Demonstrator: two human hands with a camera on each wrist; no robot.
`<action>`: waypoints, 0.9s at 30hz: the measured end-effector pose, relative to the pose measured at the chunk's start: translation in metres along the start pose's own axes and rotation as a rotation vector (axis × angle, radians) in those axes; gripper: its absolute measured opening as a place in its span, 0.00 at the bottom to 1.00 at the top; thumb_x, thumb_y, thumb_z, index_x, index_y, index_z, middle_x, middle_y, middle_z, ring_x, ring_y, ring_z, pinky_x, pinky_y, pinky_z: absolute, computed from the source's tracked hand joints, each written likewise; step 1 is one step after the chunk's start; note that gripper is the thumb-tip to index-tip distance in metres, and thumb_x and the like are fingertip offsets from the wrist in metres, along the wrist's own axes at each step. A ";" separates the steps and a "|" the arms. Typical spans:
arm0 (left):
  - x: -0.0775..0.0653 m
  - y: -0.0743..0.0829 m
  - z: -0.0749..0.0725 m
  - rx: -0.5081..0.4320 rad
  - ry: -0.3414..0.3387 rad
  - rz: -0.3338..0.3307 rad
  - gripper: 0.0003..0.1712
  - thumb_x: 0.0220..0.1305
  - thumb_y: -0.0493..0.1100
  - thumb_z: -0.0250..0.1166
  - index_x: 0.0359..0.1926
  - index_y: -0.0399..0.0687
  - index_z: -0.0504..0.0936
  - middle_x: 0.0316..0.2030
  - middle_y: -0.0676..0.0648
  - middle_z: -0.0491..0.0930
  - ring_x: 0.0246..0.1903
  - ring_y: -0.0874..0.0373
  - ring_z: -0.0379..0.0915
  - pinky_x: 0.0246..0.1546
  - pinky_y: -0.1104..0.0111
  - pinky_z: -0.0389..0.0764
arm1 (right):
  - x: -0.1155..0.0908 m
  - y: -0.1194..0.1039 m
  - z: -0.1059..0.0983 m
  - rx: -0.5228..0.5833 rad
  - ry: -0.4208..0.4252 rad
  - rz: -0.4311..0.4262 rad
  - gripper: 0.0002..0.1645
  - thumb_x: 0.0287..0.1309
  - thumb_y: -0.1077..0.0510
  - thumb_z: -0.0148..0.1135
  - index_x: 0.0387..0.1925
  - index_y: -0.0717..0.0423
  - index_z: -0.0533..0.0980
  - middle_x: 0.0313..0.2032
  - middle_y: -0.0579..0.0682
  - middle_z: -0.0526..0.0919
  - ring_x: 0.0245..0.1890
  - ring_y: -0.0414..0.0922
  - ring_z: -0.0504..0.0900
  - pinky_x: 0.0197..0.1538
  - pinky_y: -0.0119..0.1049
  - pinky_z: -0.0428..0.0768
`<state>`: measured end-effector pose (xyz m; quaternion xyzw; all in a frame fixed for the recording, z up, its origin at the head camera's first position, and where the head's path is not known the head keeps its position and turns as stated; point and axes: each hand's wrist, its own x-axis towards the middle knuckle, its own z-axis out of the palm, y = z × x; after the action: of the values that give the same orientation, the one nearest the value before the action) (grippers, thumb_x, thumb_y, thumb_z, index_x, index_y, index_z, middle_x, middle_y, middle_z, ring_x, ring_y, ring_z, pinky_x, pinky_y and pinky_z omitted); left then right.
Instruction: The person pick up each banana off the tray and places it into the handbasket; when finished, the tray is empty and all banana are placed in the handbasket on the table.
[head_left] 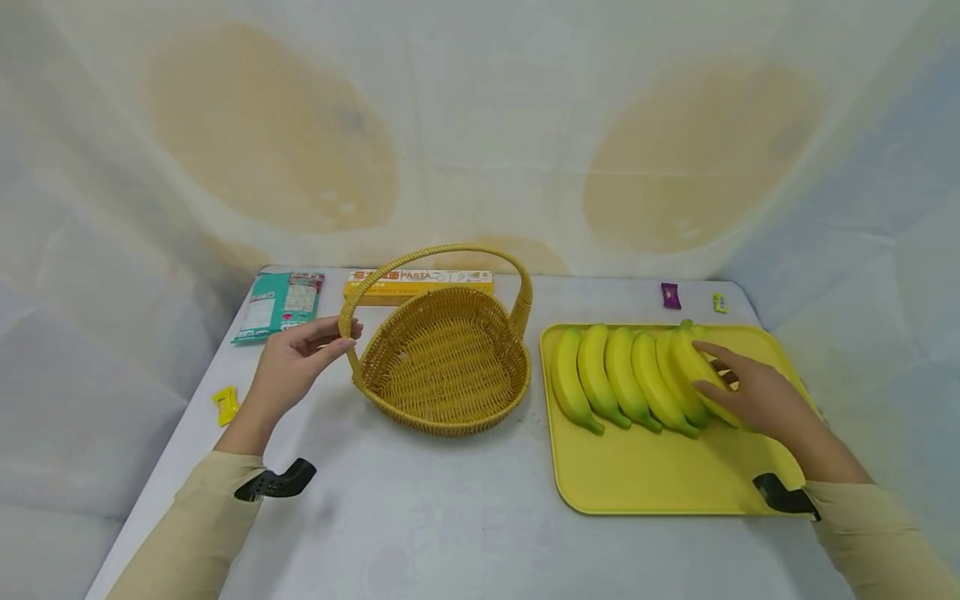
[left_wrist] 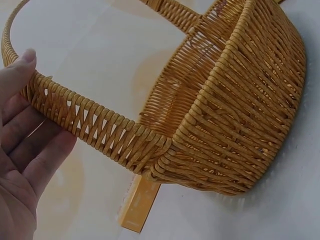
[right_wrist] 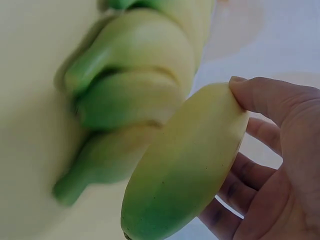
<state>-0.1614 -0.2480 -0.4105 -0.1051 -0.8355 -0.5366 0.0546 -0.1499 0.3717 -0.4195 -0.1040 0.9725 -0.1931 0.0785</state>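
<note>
Left hand (head_left: 300,354) on the handle (head_left: 438,248) of a woven basket (head_left: 442,371), at the handle's left side: thumb on one face, fingers behind the other, pinching it. Basket sits mid-table, left of the tray; golden-brown cord or wicker weave, ribbed texture, bowl tapering to a rounded point on the near side, tall arched handle with open zigzag lattice low down and a wrapped edge.

Right hand (head_left: 757,396) at the right end of the banana row, pinching one banana (head_left: 697,367) between thumb and fingers; fingers curled behind it, slightly apart. Held banana is smooth, curved, softly ridged, yellow fading to green, tilted, over the yellow tray (head_left: 637,487).

Other bananas (head_left: 627,371) side by side on the tray, green stem tips toward the near side. Tray is flat, shallow-rimmed, round-cornered, right part of the white table (head_left: 480,517).

Far left: teal plastic packet (head_left: 273,304), slightly crinkled; long flat pasta box (head_left: 420,286), partly behind the basket. Yellow wrapped candy (head_left: 226,406) near the left edge. Far right, beyond the tray: purple wrapped candy (head_left: 671,296), small yellow-green packet (head_left: 720,302).
</note>
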 end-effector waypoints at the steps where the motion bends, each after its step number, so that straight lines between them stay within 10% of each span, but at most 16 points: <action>1: 0.000 0.000 0.000 -0.009 0.002 0.000 0.20 0.71 0.47 0.67 0.59 0.43 0.84 0.52 0.45 0.86 0.52 0.67 0.81 0.52 0.78 0.80 | 0.000 -0.005 0.001 0.007 -0.004 -0.007 0.41 0.72 0.44 0.61 0.76 0.59 0.61 0.56 0.72 0.79 0.52 0.67 0.80 0.49 0.63 0.80; 27: 0.000 -0.001 0.002 -0.016 0.019 -0.002 0.19 0.70 0.47 0.68 0.57 0.44 0.85 0.51 0.44 0.86 0.51 0.67 0.81 0.52 0.78 0.80 | 0.034 -0.152 0.019 0.153 -0.169 -0.383 0.36 0.67 0.43 0.66 0.73 0.43 0.68 0.52 0.45 0.84 0.49 0.43 0.82 0.45 0.42 0.83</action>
<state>-0.1612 -0.2470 -0.4123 -0.0997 -0.8307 -0.5444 0.0609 -0.1530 0.2195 -0.3808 -0.2964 0.9074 -0.2685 0.1294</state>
